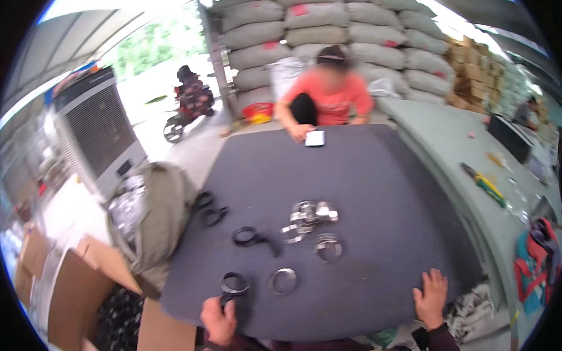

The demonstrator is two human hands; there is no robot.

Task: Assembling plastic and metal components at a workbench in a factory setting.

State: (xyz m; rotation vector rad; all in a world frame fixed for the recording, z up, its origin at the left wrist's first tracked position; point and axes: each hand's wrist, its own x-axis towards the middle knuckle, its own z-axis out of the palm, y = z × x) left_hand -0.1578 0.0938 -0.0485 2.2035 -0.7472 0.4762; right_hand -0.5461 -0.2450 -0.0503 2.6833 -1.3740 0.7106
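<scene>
At the near edge of the dark grey table point(380, 190), the left hand point(218, 320) has its fingers and thumb closed on the stem of a black ring piece point(234, 283), its round loop standing out beyond the fingertips. The right hand point(431, 297) lies palm down at the near right, fingers apart, gripping nothing. To the left, an open cardboard box point(78, 294) holds many small black parts point(118, 320), too jumbled to count; just past it, an olive sack point(166, 210) gapes over shiny, clear-looking contents point(128, 205).

Near the held piece lies one silver ring point(281, 281), plain and bright. Beyond are some overlapping silver rings point(327, 247), then a silver heap point(308, 216) whose number I cannot tell. Three other black rings point(245, 236) lie along the left, making four with the held one. Across the table, one person point(334, 96) touches one white rectangular object point(315, 138).
</scene>
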